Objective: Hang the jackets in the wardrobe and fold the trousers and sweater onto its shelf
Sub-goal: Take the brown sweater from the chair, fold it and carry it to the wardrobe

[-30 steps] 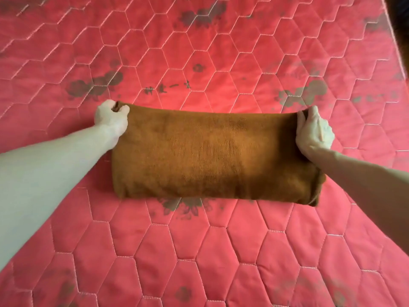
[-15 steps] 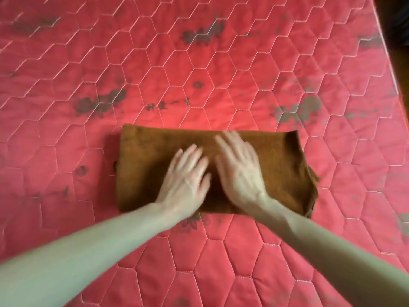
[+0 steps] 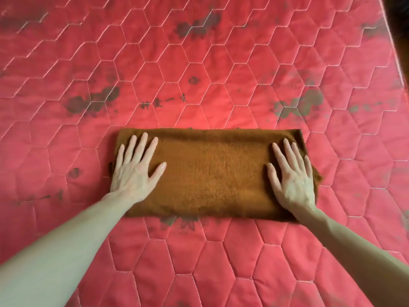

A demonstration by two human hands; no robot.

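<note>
A brown fuzzy garment (image 3: 212, 173), folded into a flat rectangle, lies on the red quilted mattress (image 3: 199, 63). My left hand (image 3: 135, 169) presses flat on its left end with the fingers straight and spread. On the right end my right hand (image 3: 292, 176) lies flat the same way. Neither hand grips the cloth. No wardrobe, jacket or other clothing is in view.
The mattress has a hexagon quilt pattern with dark floral blotches and fills almost the whole view. Its right edge (image 3: 396, 52) runs along the top right, with dark floor beyond it.
My hands let go of the garment's far corners, pressed together on its middle, then slid apart to its left and right ends. The garment now lies flat.
</note>
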